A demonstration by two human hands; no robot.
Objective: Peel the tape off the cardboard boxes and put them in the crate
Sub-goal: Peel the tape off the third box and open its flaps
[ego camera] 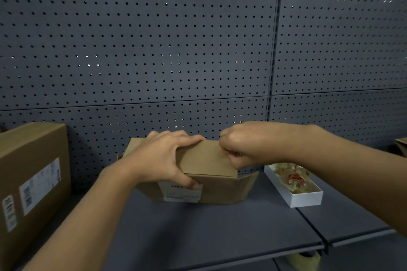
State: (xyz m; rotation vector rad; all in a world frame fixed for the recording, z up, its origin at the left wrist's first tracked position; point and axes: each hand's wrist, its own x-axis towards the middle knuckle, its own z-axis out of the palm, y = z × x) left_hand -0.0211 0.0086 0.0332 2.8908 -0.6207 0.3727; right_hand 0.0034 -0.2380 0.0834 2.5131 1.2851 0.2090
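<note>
Kraft cardboard, one small box (204, 174), sitting mid-shelf against the pegboard wall (154, 50). I am bracing it with my left hand (163, 158), fingers curled over the lid's far edge and thumb pressing the front label (182, 192). My right hand (237, 145) is working at the lid's right edge with fingers bunched tight, apparently pinching a tape end; the tape itself I cannot make out. I am judging the box light, thin-walled, easily crushed; it is best gripped at corners and folded edges, not mid-panel. Alongside: larger labelled carton (33, 182) left, white tray (295, 191) of crumpled tape right. Crate not showing.
</note>
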